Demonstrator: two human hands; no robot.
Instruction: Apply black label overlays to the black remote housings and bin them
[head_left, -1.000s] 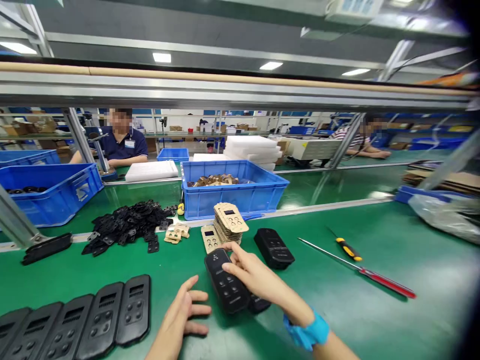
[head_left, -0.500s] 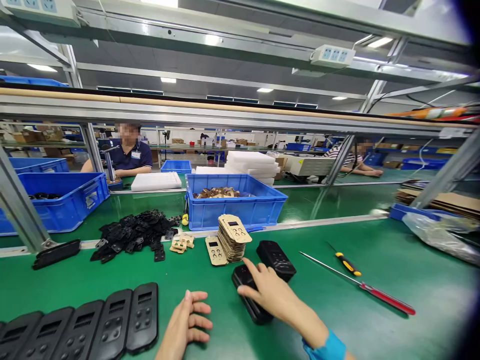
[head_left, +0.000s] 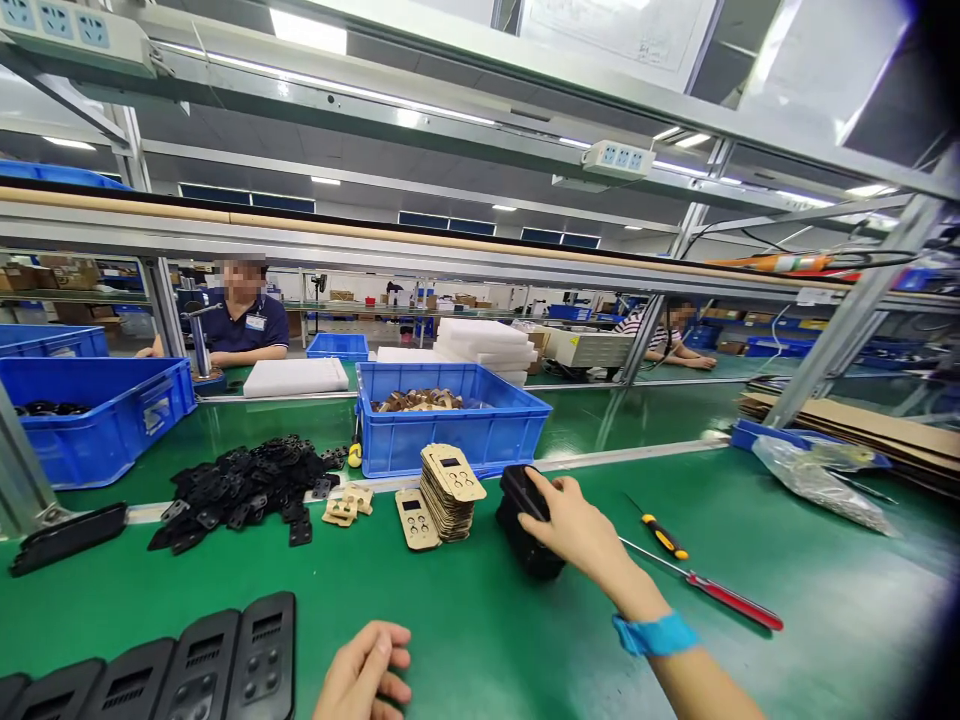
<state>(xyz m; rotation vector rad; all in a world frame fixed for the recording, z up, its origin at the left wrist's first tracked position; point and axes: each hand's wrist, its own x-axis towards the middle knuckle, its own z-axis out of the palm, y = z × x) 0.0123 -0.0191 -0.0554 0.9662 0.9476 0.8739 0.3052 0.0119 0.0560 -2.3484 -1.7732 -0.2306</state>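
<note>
My right hand (head_left: 574, 530) is closed over a black plastic housing (head_left: 525, 490), thumb on the near side and fingers on top. Beneath it is another dark housing; the hand and upper piece hide much of it. My left hand (head_left: 364, 670) hovers at the near edge over the green mat, half curled with fingers apart and nothing in it. Beside the right hand stands a stack of beige cut-out plates (head_left: 448, 490), with one more plate (head_left: 416, 520) leaning at its left. Several black housings (head_left: 262, 655) with slots and round bumps lie in a row at the lower left.
A heap of small black plates (head_left: 240, 490) and a few beige pieces (head_left: 349, 503) lie left of the stack. Behind stands a blue bin (head_left: 450, 435). A red-handled screwdriver (head_left: 735, 600) and a yellow-black screwdriver (head_left: 664, 537) lie at right. A co-worker (head_left: 247, 320) sits opposite.
My right hand has moved farther away with the black housing, which now sits over the other one. My left hand has drawn nearer and its fingers have curled in. The view has shifted right.
</note>
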